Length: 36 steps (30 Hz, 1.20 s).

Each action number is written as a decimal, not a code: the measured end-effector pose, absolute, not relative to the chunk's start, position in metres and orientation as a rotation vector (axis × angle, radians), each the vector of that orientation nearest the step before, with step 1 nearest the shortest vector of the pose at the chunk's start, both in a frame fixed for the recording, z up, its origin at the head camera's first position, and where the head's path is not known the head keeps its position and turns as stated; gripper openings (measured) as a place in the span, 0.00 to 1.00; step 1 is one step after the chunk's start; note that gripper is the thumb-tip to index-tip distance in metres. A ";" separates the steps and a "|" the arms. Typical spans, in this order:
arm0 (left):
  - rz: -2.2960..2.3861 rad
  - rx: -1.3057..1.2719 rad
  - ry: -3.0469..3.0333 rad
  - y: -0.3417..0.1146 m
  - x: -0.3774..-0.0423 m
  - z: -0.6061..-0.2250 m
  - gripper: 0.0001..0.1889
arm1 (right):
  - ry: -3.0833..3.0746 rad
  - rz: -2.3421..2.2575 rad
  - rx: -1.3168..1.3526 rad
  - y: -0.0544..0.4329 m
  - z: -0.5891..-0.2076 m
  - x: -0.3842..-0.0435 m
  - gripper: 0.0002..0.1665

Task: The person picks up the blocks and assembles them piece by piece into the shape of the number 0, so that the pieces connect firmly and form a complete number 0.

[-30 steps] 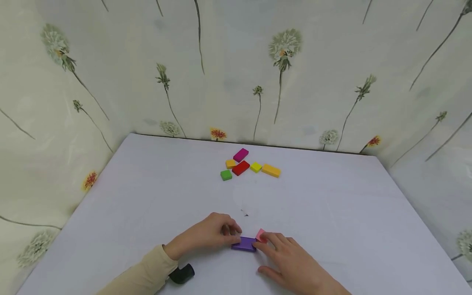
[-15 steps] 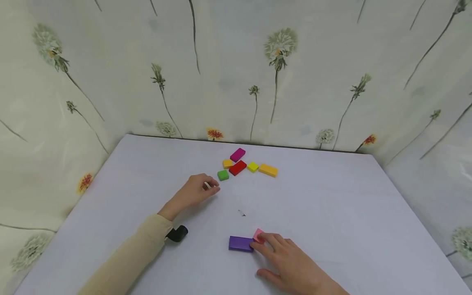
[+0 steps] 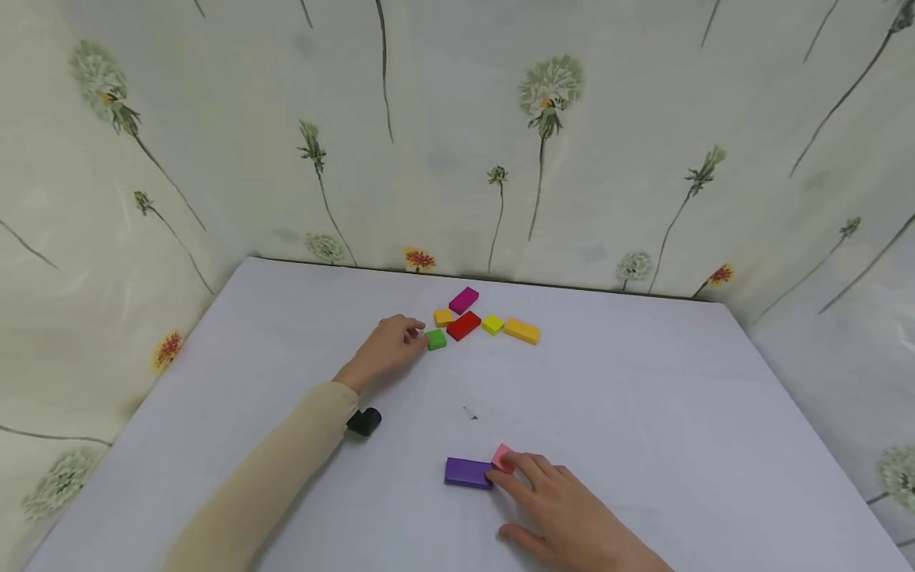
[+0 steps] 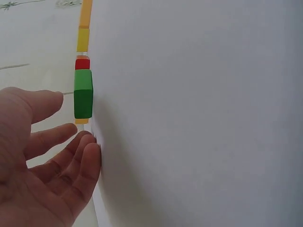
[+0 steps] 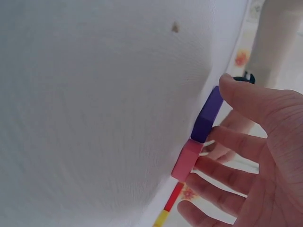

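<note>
My left hand (image 3: 386, 349) reaches to the far part of the table, its fingertips right at the left side of a small green block (image 3: 436, 340). In the left wrist view, thumb and fingers stand apart with the green block (image 4: 83, 94) beyond their gap. Nearer the front, my right hand (image 3: 561, 504) lies low with spread, relaxed fingers. Its index fingertip touches the right end of a flat purple block (image 3: 467, 473), and another finger rests on a small pink block (image 3: 501, 456). The right wrist view shows the purple block (image 5: 207, 116) and pink block (image 5: 186, 160) corner to corner.
Beyond the green block lie an orange square block (image 3: 443, 318), a red block (image 3: 464, 326), a magenta block (image 3: 464, 300), a yellow block (image 3: 492, 324) and a long orange block (image 3: 523, 330). A dandelion-print cloth (image 3: 429, 159) hangs behind the white table (image 3: 608, 413).
My left hand has left the purple block and moved away and leftward across the table to the green block. The right hand has stayed at the purple and pink blocks.
</note>
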<state>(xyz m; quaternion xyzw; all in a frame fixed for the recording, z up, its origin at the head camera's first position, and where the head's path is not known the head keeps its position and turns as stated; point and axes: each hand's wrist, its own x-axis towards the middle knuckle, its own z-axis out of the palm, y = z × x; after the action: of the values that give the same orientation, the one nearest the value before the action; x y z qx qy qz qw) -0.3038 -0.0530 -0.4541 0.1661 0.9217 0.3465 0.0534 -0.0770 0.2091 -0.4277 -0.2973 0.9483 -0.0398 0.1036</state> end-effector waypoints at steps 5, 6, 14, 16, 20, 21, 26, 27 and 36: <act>0.960 0.553 2.828 -0.044 -0.312 -0.452 0.20 | 2.796 -0.114 -0.861 0.208 -0.427 -0.077 0.39; 0.942 0.562 2.831 -0.042 -0.313 -0.451 0.20 | 2.804 -0.113 -0.870 0.208 -0.428 -0.077 0.39; 0.876 0.611 2.835 -0.033 -0.315 -0.449 0.16 | 2.771 -0.131 -0.849 0.208 -0.429 -0.078 0.40; 0.880 0.607 2.831 -0.032 -0.314 -0.448 0.15 | 2.763 -0.134 -0.839 0.208 -0.429 -0.078 0.41; 0.897 0.603 2.833 -0.030 -0.316 -0.449 0.13 | 2.769 -0.128 -0.834 0.209 -0.428 -0.078 0.41; 0.908 0.604 2.833 -0.029 -0.316 -0.449 0.12 | 2.780 -0.123 -0.843 0.210 -0.428 -0.078 0.40; 0.989 0.632 2.813 -0.030 -0.316 -0.449 0.12 | 2.829 -0.096 -0.899 0.210 -0.429 -0.077 0.39; 1.003 0.644 2.802 -0.030 -0.316 -0.449 0.13 | 2.835 -0.093 -0.909 0.210 -0.429 -0.077 0.38; 1.011 0.697 2.772 -0.032 -0.313 -0.454 0.13 | 2.814 -0.086 -0.906 0.210 -0.430 -0.077 0.38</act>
<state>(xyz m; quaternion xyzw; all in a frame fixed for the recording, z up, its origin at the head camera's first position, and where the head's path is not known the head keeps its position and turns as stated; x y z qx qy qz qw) -0.3133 -0.0324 -0.4539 0.2296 0.9129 0.3331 0.0549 -0.0766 0.2104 -0.4301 -0.3051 0.9474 -0.0290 0.0919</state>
